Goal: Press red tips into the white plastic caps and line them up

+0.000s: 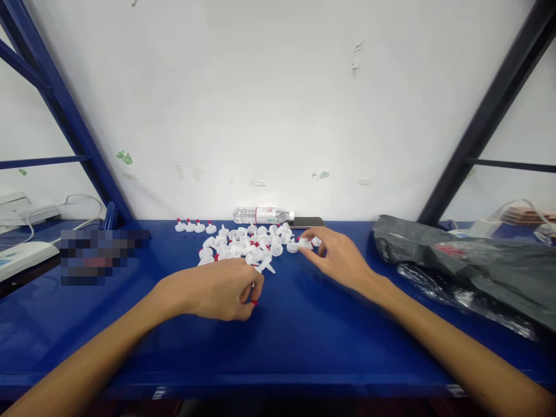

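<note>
Caps (238, 248), white and spouted, several with red tips, heaped loosely on the blue table (304, 341), with a row (198, 227) of four red-tipped ones upright at the back left, apart from the heap. Held in the left hand (221, 288), at the near side of the heap: something with a red tip (255, 302), pinched between curled thumb and fingers, the rest hidden behind them. Right hand (336, 255) arched over the right end of the heap, thumb and index finger parted about a white cap (306, 244); cannot tell whether gripping or merely touching. Judging by the poses, probably at the step of picking out single pieces, with one already in the left fingers. Needed for the next move, by that reading: a fingertip pinch on the right without nudging neighbours, and a steady left hold. Behind the heap, a bottle (260, 215) on its side, near a flat phone (307, 222).
</note>
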### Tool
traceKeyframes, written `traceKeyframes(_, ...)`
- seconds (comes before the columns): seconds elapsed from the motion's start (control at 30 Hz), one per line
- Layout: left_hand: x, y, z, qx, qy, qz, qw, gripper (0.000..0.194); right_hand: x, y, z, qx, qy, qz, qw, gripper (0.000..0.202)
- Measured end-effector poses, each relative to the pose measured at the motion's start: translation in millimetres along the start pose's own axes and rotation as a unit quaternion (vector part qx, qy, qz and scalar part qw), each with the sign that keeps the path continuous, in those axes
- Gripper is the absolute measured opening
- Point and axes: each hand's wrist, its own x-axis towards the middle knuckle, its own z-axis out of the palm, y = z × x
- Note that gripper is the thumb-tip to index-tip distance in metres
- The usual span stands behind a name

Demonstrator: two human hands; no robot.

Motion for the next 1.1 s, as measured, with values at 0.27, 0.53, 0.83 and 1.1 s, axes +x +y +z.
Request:
traceKeyframes(0.27, 27, -11, 0.1, -0.192, 0.237, -0.017, 0.952, 0.021, -6, -11, 4, 0.039, -0.035, -0.075, 0.996, 0.031)
traceKeyframes(0.53, 33, -15, 4.2, -0.366, 0.247, -0.055, 0.895, 0.033, -12, -20, 2, 0.055, 0.018, -0.122, 0.991, 0.027)
traceKeyframes(0.83, 36, -14, 10.6, -0.427, 0.202, -0.007, 0.882, 0.036, -13, -20, 3, 0.050, 0.046, -0.123, 0.990, 0.027)
traceKeyframes(1.1, 37, -8, 19.3, -0.441, 0.232, 0.014, 0.867, 0.039, -14, -19, 5, 0.069, 0.074, -0.125, 0.987, 0.028)
